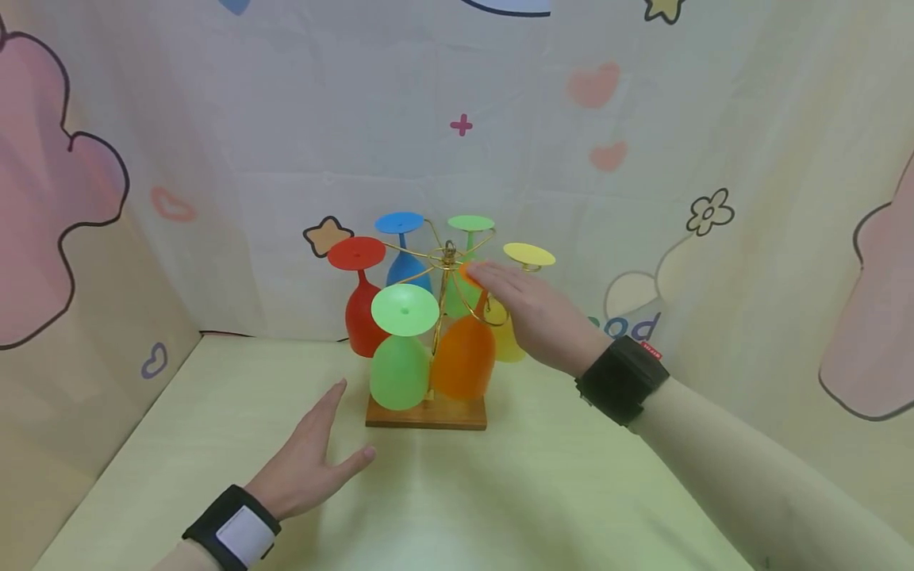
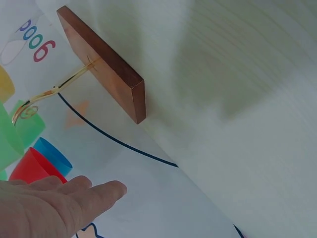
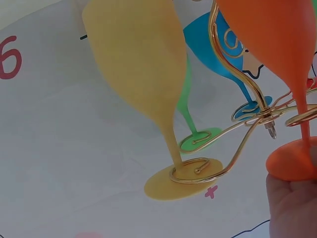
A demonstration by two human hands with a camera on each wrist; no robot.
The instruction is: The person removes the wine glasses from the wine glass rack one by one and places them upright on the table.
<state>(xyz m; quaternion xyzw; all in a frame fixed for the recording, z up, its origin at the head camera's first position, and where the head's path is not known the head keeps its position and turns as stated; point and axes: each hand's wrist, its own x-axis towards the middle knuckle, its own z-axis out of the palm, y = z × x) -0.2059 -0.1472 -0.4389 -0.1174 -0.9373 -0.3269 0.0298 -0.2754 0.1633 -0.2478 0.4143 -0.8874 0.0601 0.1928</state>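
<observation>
Left hand (image 1: 307, 468), open, empty, hovers before the rack (image 1: 426, 416); right hand (image 1: 543, 317) pinches the orange goblet (image 1: 464, 361) by its foot (image 3: 290, 161), above the loop (image 3: 299, 122) that hangs it inverted

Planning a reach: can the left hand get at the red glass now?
Likely yes: the left hand is empty, and nothing visible blocks the red glass from the left; the front green glass overlaps only its right side.
</observation>
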